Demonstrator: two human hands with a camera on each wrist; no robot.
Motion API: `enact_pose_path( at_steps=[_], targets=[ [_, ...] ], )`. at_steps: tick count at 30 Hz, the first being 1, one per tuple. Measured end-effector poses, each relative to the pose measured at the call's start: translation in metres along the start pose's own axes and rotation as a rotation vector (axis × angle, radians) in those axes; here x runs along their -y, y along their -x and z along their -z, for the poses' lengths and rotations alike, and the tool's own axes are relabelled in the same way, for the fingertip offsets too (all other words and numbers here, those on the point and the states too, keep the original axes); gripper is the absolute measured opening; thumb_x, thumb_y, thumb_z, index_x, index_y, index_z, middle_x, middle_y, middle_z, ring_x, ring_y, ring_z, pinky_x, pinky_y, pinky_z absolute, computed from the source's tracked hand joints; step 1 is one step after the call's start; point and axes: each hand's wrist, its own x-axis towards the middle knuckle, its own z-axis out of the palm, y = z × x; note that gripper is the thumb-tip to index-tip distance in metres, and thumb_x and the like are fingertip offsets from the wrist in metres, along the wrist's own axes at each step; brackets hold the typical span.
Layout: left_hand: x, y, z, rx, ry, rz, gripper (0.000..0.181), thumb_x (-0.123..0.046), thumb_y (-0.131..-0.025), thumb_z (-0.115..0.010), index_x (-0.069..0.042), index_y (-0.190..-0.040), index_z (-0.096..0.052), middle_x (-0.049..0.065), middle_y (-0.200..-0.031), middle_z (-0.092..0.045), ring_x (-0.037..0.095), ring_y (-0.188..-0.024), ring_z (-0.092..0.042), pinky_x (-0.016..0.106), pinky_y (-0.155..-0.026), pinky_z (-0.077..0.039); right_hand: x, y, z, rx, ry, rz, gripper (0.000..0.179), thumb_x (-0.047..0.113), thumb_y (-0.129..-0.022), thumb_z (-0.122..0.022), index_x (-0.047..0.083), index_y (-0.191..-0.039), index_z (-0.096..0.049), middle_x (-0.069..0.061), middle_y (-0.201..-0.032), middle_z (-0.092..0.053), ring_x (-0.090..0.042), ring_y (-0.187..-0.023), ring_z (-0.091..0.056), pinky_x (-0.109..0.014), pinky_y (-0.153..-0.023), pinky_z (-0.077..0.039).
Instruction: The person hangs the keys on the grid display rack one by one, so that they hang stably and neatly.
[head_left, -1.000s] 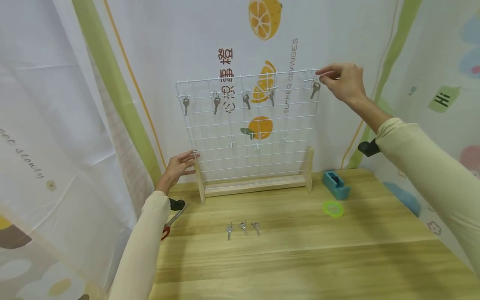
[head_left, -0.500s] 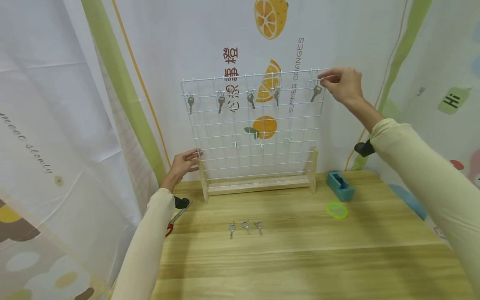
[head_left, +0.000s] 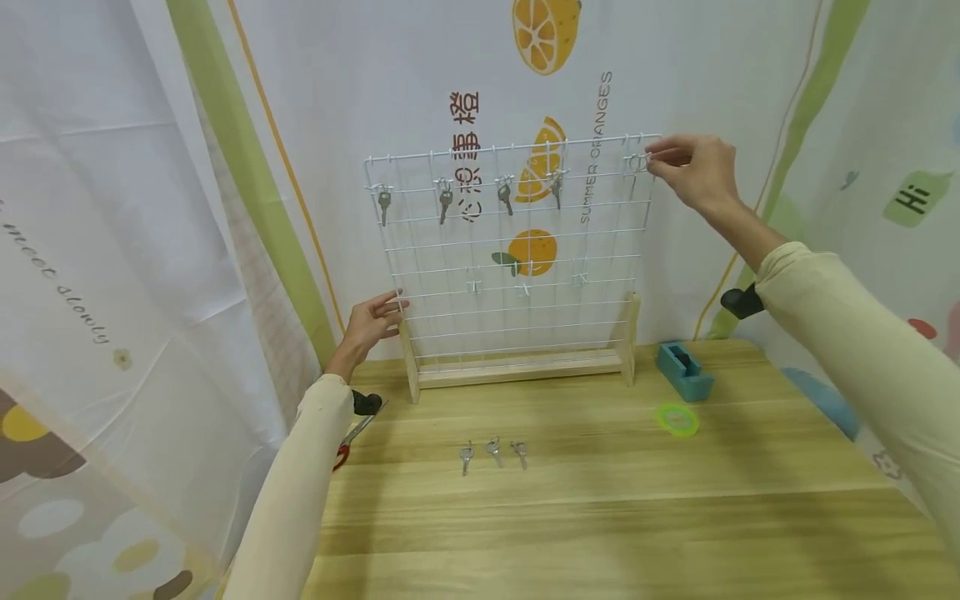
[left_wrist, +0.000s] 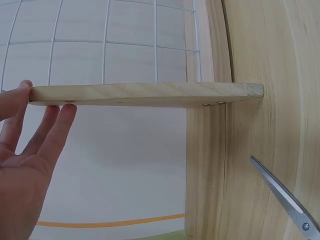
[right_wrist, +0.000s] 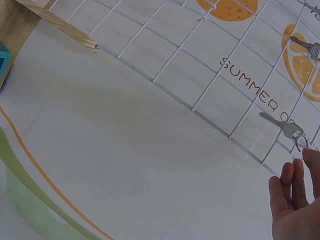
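Note:
A white wire grid rack (head_left: 517, 246) stands on wooden legs, with several keys hung along its upper hooks. At its top right corner my right hand (head_left: 697, 172) pinches the ring of a key (right_wrist: 291, 131) by a hook; in the head view that key is nearly edge-on. Whether the ring sits on the hook I cannot tell. My left hand (head_left: 366, 325) holds the rack's left wooden post (left_wrist: 145, 94) near its upper end, thumb on one side and fingers on the other. Three loose keys (head_left: 493, 452) lie on the table before the rack.
Scissors (left_wrist: 286, 199) with red handles lie left of the rack. To the right are a blue tape dispenser (head_left: 684, 371) and a green-yellow ring-shaped item (head_left: 677, 420) on the wooden table (head_left: 570, 533). A printed curtain (head_left: 315, 100) hangs close behind.
The key at my right hand has turned from face-on to nearly edge-on. That hand stays at the top right corner, and my left hand stays on the post. The head view has shifted slightly.

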Motion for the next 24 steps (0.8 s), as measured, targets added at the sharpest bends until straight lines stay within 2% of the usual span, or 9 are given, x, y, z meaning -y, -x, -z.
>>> enact_pose_path(
  at_steps=[3,5,9,13,18,22,24],
  targets=[
    [-0.001,0.0,-0.001,-0.006,-0.021,-0.008,0.057,0.002,-0.104,-0.058,-0.011,-0.158,-0.045,0.02,-0.146,-0.058,0.037,-0.135,-0.057,0.053,-0.105,-0.053,0.0,0.008,0.001,0.005,0.002,0.001,0.036,0.026,-0.101,-0.07,0.01,-0.133,-0.072,-0.015,-0.127,-0.072,-0.003,-0.1,-0.071,-0.008,-0.075,-0.049],
    [-0.001,-0.001,-0.002,-0.006,-0.03,-0.01,0.058,0.004,-0.104,-0.058,-0.011,-0.158,-0.045,0.022,-0.145,-0.059,0.038,-0.134,-0.057,0.053,-0.105,-0.053,-0.001,0.014,0.002,-0.005,-0.015,-0.005,0.039,0.026,-0.101,-0.071,0.011,-0.137,-0.069,-0.015,-0.128,-0.072,-0.007,-0.104,-0.072,-0.009,-0.079,-0.052],
    [0.0,-0.001,-0.004,-0.011,-0.04,-0.012,0.057,0.005,-0.104,-0.058,-0.01,-0.157,-0.046,0.023,-0.144,-0.06,0.038,-0.133,-0.058,0.054,-0.105,-0.053,-0.004,0.026,0.002,-0.043,-0.083,-0.03,0.045,0.023,-0.099,-0.074,0.009,-0.141,-0.065,-0.01,-0.124,-0.074,0.006,-0.093,-0.068,-0.009,-0.082,-0.055],
    [0.0,-0.002,-0.002,-0.028,-0.044,-0.017,0.055,0.006,-0.103,-0.058,-0.009,-0.156,-0.049,0.023,-0.142,-0.061,0.038,-0.133,-0.058,0.054,-0.105,-0.053,-0.008,0.039,-0.004,-0.038,-0.095,0.015,0.043,0.02,-0.098,-0.075,0.005,-0.137,-0.066,-0.014,-0.12,-0.075,0.018,-0.08,-0.058,-0.01,-0.083,-0.056],
    [0.0,-0.002,-0.001,-0.026,-0.035,-0.023,0.053,0.005,-0.104,-0.058,-0.009,-0.155,-0.05,0.023,-0.143,-0.06,0.038,-0.134,-0.057,0.053,-0.105,-0.053,-0.011,0.059,-0.017,-0.001,-0.088,0.096,0.038,0.015,-0.098,-0.074,0.003,-0.133,-0.068,-0.024,-0.119,-0.073,0.021,-0.078,-0.053,-0.012,-0.087,-0.056],
    [0.001,-0.002,-0.002,-0.03,-0.036,-0.019,0.053,0.004,-0.104,-0.058,-0.01,-0.154,-0.052,0.021,-0.143,-0.061,0.037,-0.134,-0.058,0.053,-0.105,-0.053,-0.017,0.074,-0.032,0.04,-0.09,0.164,0.036,0.011,-0.098,-0.074,0.0,-0.131,-0.068,-0.024,-0.115,-0.074,0.021,-0.081,-0.054,-0.009,-0.087,-0.055],
    [0.0,-0.002,-0.002,-0.041,-0.042,-0.014,0.052,0.003,-0.104,-0.059,-0.011,-0.154,-0.053,0.02,-0.142,-0.062,0.036,-0.133,-0.058,0.052,-0.104,-0.054,-0.02,0.082,-0.041,0.058,-0.086,0.196,0.035,0.008,-0.097,-0.075,-0.001,-0.13,-0.069,-0.023,-0.112,-0.075,0.015,-0.084,-0.06,-0.01,-0.088,-0.055]
  ],
)
